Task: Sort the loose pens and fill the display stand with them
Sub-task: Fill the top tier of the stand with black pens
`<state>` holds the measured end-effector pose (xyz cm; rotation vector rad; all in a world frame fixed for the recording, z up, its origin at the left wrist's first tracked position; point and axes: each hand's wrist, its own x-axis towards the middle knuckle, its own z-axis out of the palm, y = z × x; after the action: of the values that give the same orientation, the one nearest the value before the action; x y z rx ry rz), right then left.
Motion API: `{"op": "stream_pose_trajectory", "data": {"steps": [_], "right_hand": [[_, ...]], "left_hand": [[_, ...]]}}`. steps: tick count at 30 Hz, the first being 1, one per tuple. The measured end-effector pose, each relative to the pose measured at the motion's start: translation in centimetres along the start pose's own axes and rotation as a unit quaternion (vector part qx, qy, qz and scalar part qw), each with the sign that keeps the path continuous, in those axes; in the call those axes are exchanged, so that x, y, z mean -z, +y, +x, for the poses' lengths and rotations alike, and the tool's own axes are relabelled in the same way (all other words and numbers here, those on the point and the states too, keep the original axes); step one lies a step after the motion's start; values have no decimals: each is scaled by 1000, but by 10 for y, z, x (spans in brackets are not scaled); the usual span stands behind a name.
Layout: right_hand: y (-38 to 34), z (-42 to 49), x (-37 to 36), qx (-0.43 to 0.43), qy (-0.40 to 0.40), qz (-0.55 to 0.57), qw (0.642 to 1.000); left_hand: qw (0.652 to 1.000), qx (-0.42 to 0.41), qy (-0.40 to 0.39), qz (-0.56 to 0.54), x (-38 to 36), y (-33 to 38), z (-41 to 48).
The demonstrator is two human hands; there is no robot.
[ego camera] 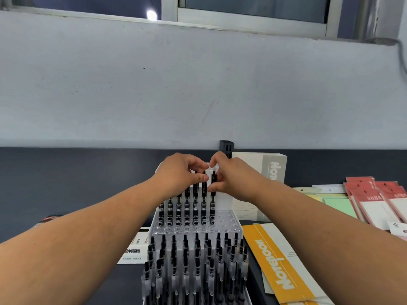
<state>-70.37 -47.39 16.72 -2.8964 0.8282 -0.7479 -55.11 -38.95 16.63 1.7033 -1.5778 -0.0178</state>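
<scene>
Atop stand (229, 219), right hand (233, 179) pinches pen (213, 181) (left hand's (179, 172) grip unclear).

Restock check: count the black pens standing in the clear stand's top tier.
7 black pens in the clear acrylic display stand's top tier: six from its left end, the seventh rightmost, pinched by the right hand's fingers. Others may be hidden.

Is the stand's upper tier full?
Not full: the stand has pens in the tier's left holes, but the holes at its right end are empty.
</scene>
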Motion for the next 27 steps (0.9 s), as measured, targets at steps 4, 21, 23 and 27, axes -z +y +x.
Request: {"op": "stream_pose_trajectory", "data": {"steps": [4,21,23,27], "right_hand": [[4,-3,-9,-31,27,64,997],[-59,-12,12,-61,154,55,985],[-89,-6,2,-33,144,60,987],[-155,6,-28,3,96,71,993]], "left_hand": [[1000,4,7,25,-1,0,0],[990,-34,130,38,63,-22,-52],[988,-13,149,46,80,-43,-66],[984,40,155,73,114,-92,-97]]}}
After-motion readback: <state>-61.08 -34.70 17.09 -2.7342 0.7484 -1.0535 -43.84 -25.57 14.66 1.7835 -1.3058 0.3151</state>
